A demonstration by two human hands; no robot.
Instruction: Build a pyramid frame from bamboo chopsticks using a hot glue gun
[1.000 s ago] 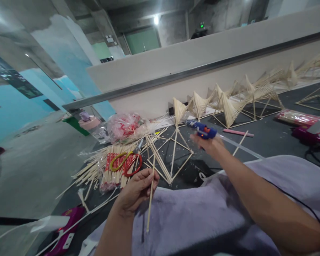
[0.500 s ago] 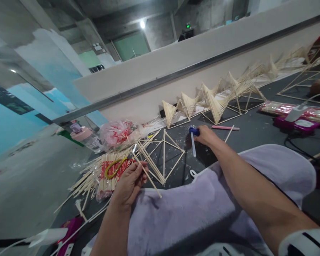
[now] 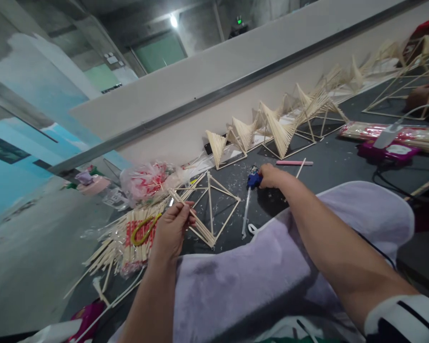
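Observation:
My left hand (image 3: pixel 177 221) is closed in a pinch on a thin wooden stick (image 3: pixel 193 214), which lies along the left side of a stick frame (image 3: pixel 227 220). The frame is a pyramid-like shape of pale sticks on the dark table. My right hand (image 3: pixel 271 176) has its fingers closed on a blue hot glue gun (image 3: pixel 253 180), right of the frame. A long translucent glue stick (image 3: pixel 247 212) juts from the gun toward me. Under and beside my left wrist are yellow-handled scissors (image 3: pixel 140 233), partly hidden, on a red-printed pack of sticks (image 3: pixel 130 259).
Several finished twisted stick models (image 3: pixel 277 128) line the wall. A pink pen-like rod (image 3: pixel 293 163) lies behind my right wrist. Purple power strips (image 3: pixel 388 150) with cables sit at right and lower left. A plastic bag (image 3: pixel 146 178) and a bottle (image 3: pixel 96 186) stand left. Another person's hand (image 3: pixel 423 100) is far right.
My left hand has brought the stick from slanting over the lap to lying along the frame's side. The glue gun has turned in my right hand and sits lower. The view has shifted slightly.

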